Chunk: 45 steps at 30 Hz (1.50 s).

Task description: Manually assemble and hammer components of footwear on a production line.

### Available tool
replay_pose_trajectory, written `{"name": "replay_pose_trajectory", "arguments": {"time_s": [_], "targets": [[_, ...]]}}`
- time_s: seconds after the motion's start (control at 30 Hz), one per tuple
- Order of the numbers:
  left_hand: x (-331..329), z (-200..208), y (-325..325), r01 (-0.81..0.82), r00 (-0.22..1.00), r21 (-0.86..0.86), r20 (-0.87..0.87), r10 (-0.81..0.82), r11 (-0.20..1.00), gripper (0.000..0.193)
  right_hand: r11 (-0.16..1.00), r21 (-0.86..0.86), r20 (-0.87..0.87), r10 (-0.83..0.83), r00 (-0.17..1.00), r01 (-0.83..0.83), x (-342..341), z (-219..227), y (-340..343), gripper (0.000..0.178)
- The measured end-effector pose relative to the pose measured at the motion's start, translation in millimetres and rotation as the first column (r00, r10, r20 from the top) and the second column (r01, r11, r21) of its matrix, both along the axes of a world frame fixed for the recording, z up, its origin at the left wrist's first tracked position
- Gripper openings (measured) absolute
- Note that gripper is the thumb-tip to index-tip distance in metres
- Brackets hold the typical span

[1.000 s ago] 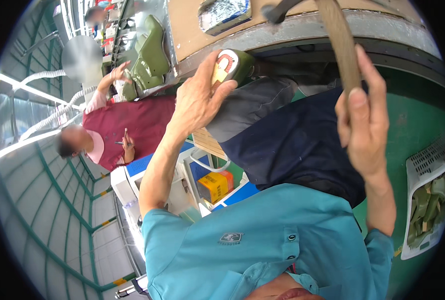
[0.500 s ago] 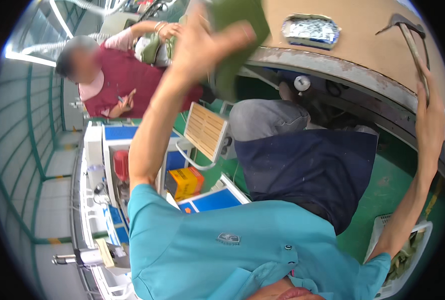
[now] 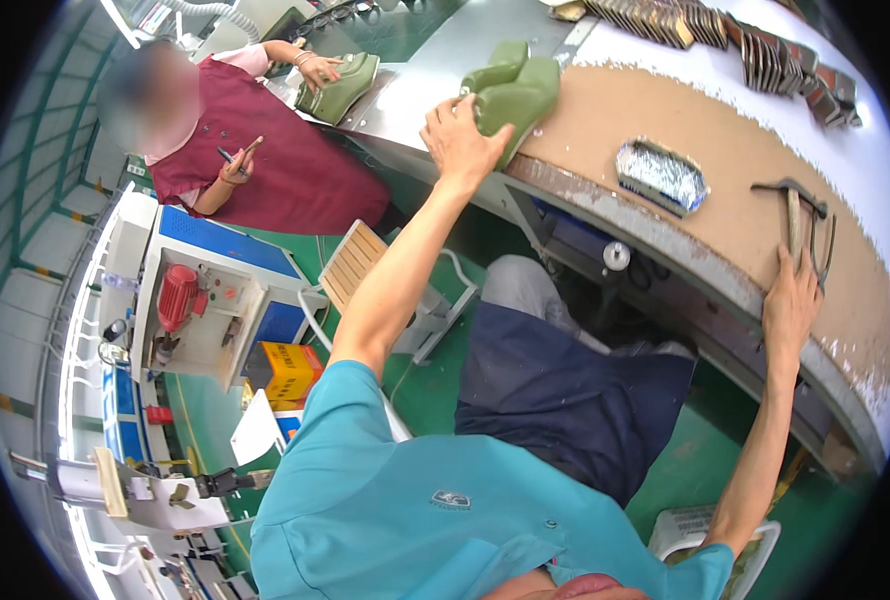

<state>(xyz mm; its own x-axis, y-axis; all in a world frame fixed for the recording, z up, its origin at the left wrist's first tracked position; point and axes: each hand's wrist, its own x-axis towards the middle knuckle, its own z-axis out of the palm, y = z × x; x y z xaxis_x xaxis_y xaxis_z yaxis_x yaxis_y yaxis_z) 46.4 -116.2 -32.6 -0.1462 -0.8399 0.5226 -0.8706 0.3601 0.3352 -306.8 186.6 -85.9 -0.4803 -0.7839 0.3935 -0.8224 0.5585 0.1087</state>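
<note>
A pair of moulded green shoes stands together on the bench's left part. My left hand [image 3: 465, 145] grips the nearer green shoe [image 3: 530, 95], thumb and fingers spread round its near end; the other green shoe [image 3: 500, 65] is just behind it. Over on the right, my right hand [image 3: 793, 308] is closed round the lower handle of a hammer [image 3: 794, 220], which lies on the brown board with its dark head pointing away from me. Dark-handled pincers [image 3: 827, 250] lie right beside the hammer, touching or almost touching my fingers.
A foil-lined tray [image 3: 662, 178] sits on the bench [image 3: 755, 150] between my hands. Rows of metal pieces [image 3: 765, 60] line the far side. At left, a co-worker in a maroon apron [image 3: 265, 150] holds another green shoe [image 3: 343, 92] and a pen. A white basket [image 3: 680, 525] stands below right.
My left hand has come down with the green shoe onto the bench. My right hand still holds the hammer, now lying flatter on the board. The view has shifted, showing more bench.
</note>
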Motion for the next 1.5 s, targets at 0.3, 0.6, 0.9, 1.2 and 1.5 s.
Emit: {"name": "replay_pose_trajectory", "arguments": {"time_s": [0.3, 0.6, 0.9, 1.2, 1.5], "targets": [[-22, 22, -56, 0.074, 0.867, 0.118, 0.484, -0.122, 0.990, 0.091, 0.998, 0.038, 0.036, 0.044, 0.998, -0.045, 3, 2, -7, 0.037], [36, 16, -187, 0.123, 0.855, -0.049, 0.512, -0.081, 0.991, 0.082, 0.985, 0.173, 0.195, -0.025, 0.980, -0.009, 0, 24, -11, 0.032], [123, 18, -277, -0.467, 0.765, 0.115, 0.550, 0.335, 0.877, 0.089, 0.982, 0.183, 0.247, -0.088, 0.965, 0.043, -2, 32, -11, 0.032], [34, 20, -184, 0.341, 0.898, 0.363, 0.145, -0.415, 0.867, 0.049, 0.966, 0.150, 0.392, -0.255, 0.884, 0.212, 7, 56, -62, 0.025], [-149, 20, 14, 0.748, 0.381, 0.604, -0.052, -0.923, 0.275, 0.085, 0.791, 0.100, 0.448, -0.577, 0.683, 0.603, 4, 70, -50, 0.059]]}}
